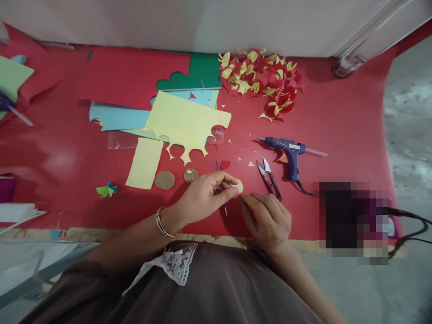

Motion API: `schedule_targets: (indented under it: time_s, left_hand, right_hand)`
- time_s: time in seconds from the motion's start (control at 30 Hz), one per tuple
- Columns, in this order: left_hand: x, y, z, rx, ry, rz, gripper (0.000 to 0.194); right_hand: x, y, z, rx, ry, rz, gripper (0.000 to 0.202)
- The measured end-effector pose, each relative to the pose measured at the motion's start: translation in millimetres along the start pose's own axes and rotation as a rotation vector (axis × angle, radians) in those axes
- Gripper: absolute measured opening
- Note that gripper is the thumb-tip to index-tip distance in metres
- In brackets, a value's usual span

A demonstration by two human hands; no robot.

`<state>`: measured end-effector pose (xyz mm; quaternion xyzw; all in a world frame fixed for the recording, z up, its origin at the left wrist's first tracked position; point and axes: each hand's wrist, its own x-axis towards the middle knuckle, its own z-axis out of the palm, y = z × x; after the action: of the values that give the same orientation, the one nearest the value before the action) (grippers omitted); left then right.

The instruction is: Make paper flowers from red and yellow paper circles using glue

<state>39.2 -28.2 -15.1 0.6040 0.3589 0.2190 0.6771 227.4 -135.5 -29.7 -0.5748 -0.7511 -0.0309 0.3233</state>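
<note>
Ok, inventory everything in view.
Table: 1, red, centre
Sheets: several, multicoloured, upper left
Petal pile: 1, red-yellow, top centre
Glue gun: 1, blue, centre right
Snips: 1, silver, centre right
Cylinder: 1, clear, upper right
Cardboard discs: 2, brown, lower centre
Folded paper: 1, green-blue, lower left
Stick: 1, blue, lower centre
Cropped tool: 1, blue, left edge
Blurred object: 1, dark, lower right
Held paper: 1, yellow, lower centre
Left grip: 1, bare, lower centre
Right grip: 1, bare, lower centre

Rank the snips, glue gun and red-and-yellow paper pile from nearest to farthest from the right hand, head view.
1. Snips: just beyond the right hand.
2. Glue gun: beyond the snips, to their right.
3. Red-and-yellow paper pile: at the back.
</note>
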Motion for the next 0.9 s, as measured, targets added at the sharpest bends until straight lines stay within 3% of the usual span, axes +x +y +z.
schedule_targets:
  time_s: [0.23, 0.43, 0.57, 0.63, 0.7, 0.8, 0.9]
  left_hand:
    - [3, -5, -0.4, -0.067, 0.013, -0.004, 0.01]
    - [2, 5, -5.2, 0.128, 0.016, 0.039, 0.014]
    - [4, 8, -30.9, 0.179, 0.266, 0.125, 0.005]
    - [5, 8, -44.0, 0.165, 0.415, 0.156, 0.011]
    - [7, 11, -51.6, 0.188, 0.475, 0.171, 0.014]
    - [14, 24, -51.5, 0.337, 0.375, 0.168, 0.011]
    - [37, 43, -45.9, 0.555, 0.265, 0.233, 0.007]
  right_hand:
    - [2, -2, 2, 0.058, -0.027, -0.001, 0.033]
    - [8, -2, 2, 0.147, -0.052, 0.008, 0.024]
    - [8, 2, 7, 0.068, -0.066, 0.091, 0.016]
    - [7, 5, 11, 0.002, -0.102, 0.132, 0.011]
    - [6, 6, 15, -0.024, -0.139, 0.16, 0.01]
    - [6, 7, 18, 0.0, -0.167, 0.181, 0.012]
    - [6, 8, 19, 0.008, -0.169, 0.191, 0.012]
